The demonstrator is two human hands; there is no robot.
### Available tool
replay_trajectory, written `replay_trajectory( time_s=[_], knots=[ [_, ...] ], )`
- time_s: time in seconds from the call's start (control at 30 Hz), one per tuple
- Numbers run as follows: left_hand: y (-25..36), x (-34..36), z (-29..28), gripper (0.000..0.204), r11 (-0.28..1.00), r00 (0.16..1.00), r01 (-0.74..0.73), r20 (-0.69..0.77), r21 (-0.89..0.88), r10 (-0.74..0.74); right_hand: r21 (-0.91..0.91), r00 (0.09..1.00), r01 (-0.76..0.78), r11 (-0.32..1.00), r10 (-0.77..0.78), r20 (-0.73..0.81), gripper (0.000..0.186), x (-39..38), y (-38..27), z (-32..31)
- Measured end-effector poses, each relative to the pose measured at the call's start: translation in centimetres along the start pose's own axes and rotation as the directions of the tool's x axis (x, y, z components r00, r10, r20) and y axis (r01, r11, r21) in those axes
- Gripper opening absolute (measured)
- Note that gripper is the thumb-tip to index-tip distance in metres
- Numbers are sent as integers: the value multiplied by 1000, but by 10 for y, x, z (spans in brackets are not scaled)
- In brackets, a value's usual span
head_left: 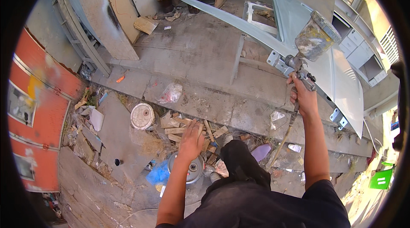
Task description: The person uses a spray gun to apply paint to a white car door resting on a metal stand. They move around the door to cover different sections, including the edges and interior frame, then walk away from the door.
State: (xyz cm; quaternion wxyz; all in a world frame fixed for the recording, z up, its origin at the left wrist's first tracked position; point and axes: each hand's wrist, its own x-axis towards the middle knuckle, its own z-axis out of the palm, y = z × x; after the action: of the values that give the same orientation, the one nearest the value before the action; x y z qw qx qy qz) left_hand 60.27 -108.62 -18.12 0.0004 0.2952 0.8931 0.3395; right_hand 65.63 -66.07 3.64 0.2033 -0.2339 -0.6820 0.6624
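My right hand [302, 96] grips a metal spray gun [301, 74] topped by a paint-smeared cup [317, 35], with a hose hanging below. The gun is in front of a pale car door [341, 87] with a window opening and hinges, propped on a stand [235, 67]. My left hand [192, 140] is at lower center, fingers extended and apparently holding nothing, over wood scraps [175, 131] and a round metal lid or can [195, 164] on the ground.
Red panels [36, 114] stand at left, beside leaning boards [106, 12] and a ladder [74, 35]. A concrete step [213, 104] crosses the middle. A white bucket [142, 116], rubble and a blue bag [157, 172] lie below it. White cabinets [358, 55] and a green bin [381, 179] are at right.
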Motion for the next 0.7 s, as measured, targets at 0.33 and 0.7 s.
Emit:
replay_trajectory(
  time_s=[0.33, 0.7],
  knots=[
    [141, 427, 4, 75, 791, 813, -582, 105, 188, 573, -12, 977, -202, 979, 203, 68, 19, 130, -40, 77],
    [-1, 598, -61, 81, 820, 873, -487, 134, 301, 469, 3, 933, -353, 936, 352, 71, 19, 231, -81, 147]
  ],
)
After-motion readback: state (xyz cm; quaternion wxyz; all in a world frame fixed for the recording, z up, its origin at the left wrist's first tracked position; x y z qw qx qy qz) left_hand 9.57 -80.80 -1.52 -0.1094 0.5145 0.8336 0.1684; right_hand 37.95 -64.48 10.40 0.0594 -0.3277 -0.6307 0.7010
